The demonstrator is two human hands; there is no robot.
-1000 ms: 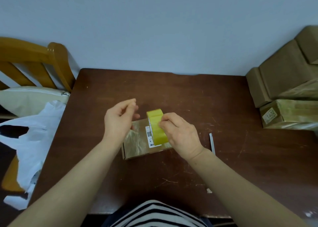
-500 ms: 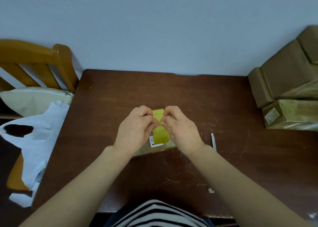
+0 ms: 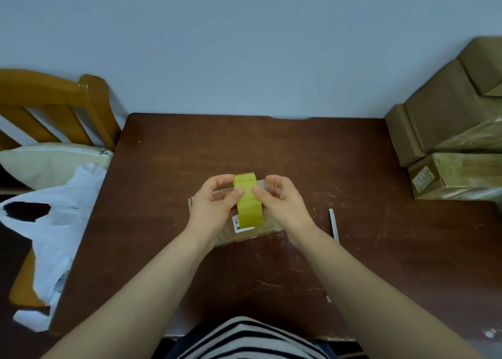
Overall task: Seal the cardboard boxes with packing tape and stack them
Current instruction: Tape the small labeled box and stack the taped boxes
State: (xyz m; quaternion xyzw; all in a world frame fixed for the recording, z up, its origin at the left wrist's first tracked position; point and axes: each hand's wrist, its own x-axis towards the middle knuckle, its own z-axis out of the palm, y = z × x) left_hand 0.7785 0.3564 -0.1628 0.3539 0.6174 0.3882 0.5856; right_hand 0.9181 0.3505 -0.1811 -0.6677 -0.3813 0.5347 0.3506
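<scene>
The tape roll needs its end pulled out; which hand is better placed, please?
Probably left: the left hand pinches the tape roll at its upper edge, while the right hand grips its side.

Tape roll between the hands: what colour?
The tape roll is yellow; the head view shows it best.

The tape roll (image 3: 248, 203) hides part of the box (image 3: 244, 237) beneath.

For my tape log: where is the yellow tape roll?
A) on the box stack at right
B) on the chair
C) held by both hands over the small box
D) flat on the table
C: the left hand and right hand both pinch the yellow tape roll above the small box.
</scene>
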